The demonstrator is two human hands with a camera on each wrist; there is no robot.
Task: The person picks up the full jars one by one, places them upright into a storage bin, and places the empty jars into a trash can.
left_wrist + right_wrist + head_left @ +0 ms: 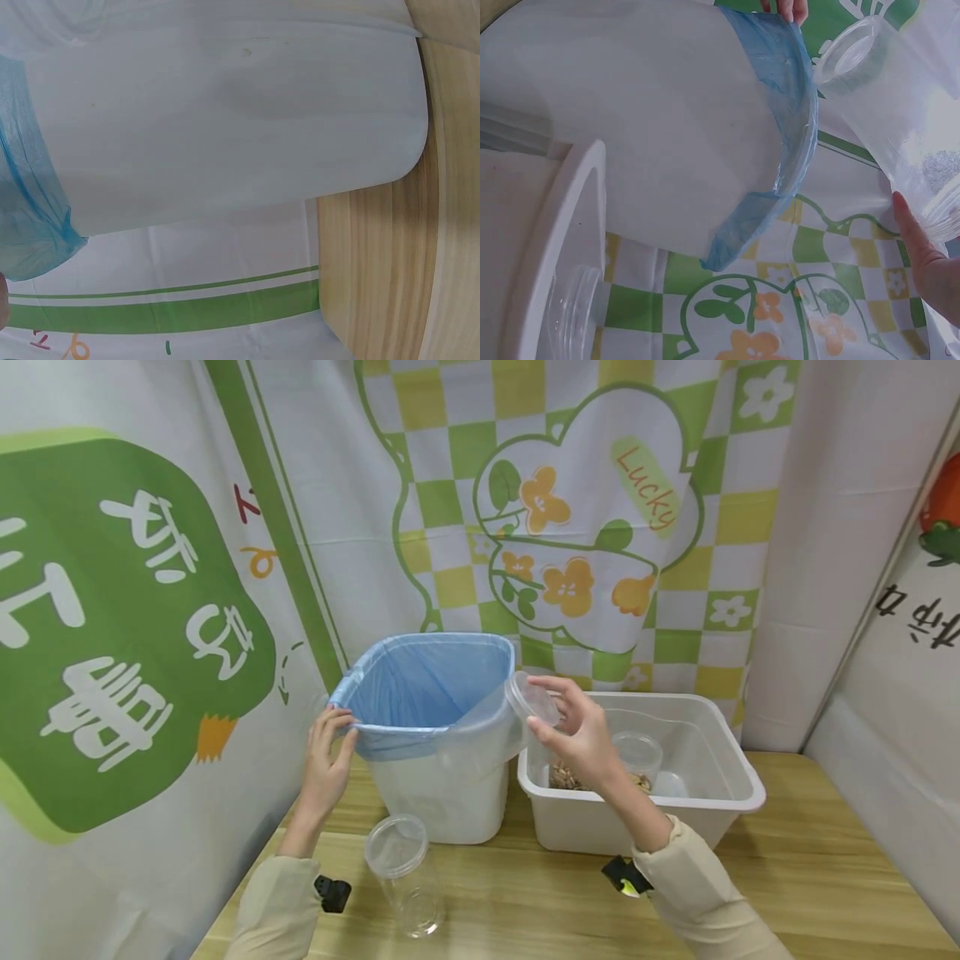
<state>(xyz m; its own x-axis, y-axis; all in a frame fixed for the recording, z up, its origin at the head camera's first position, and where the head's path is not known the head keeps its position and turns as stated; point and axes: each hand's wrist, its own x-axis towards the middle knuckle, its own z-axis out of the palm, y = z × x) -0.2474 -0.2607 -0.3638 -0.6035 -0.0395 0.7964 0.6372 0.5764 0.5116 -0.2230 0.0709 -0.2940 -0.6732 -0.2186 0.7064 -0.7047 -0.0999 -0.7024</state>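
Wooden table (525, 897) below; right hand (585, 739) half-closed round clear jar (480, 732), left hand (327, 764), fingers curled over bin rim (408, 728).

White printed cloth (322, 527) hangs on three sides of a tabletop (540, 893) of pale wood grain under soft, even light. The back panel (442, 547) shows green, yellow and white checks (472, 443) with orange flowers (567, 589) and "Lucky" lettering (647, 485); the left panel (225, 802) carries a large green patch (150, 614) with white characters (112, 710), the right panel (892, 702) black characters (933, 622) below a red print (947, 497).
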